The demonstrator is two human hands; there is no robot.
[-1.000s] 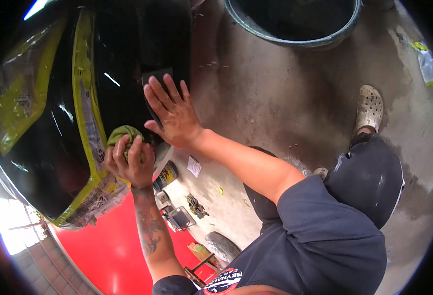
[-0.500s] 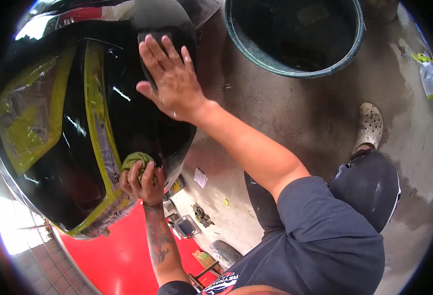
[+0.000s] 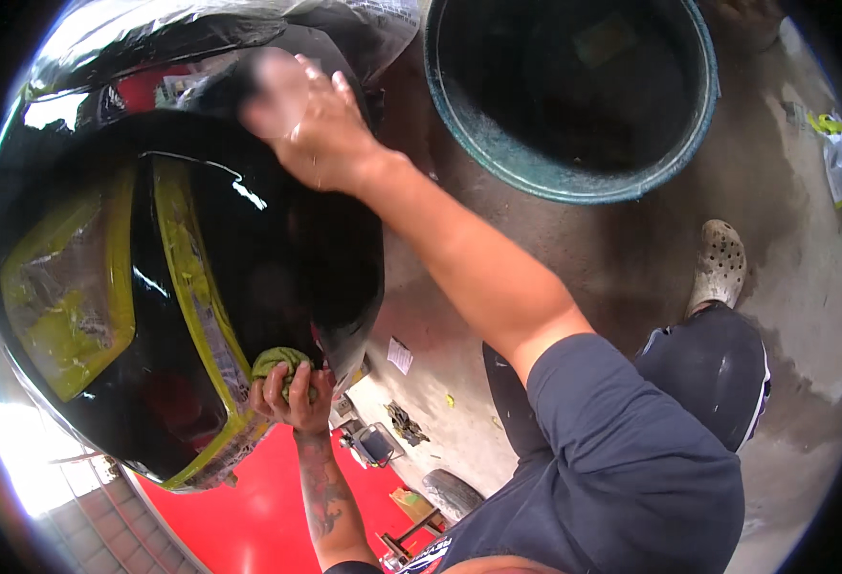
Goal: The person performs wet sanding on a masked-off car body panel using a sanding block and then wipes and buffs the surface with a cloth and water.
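Observation:
A glossy black car body panel [image 3: 277, 249] fills the left side, with streaks of light on its wet-looking surface. My right hand [image 3: 321, 124] reaches across to its upper part, palm down with the fingers stretched out. A blur covers part of that hand, and whether anything lies under the palm is hidden. Lower down, my left hand [image 3: 292, 397] is closed around a crumpled green cloth [image 3: 282, 364], held against the panel beside a strip of yellow masking tape [image 3: 184, 249].
Yellow tape and clear film cover a masked area [image 3: 72, 297] at the left. A large round tub [image 3: 574, 188] with dark contents stands at the top. A plastic bag [image 3: 840, 163] lies far right. My clog [image 3: 720, 263] is on the concrete floor, with scraps [image 3: 400, 355] nearby.
My right hand has moved up along the panel, slightly leftward. My left hand, still holding the cloth, sits a little lower and further right in view. The whole view has shifted somewhat.

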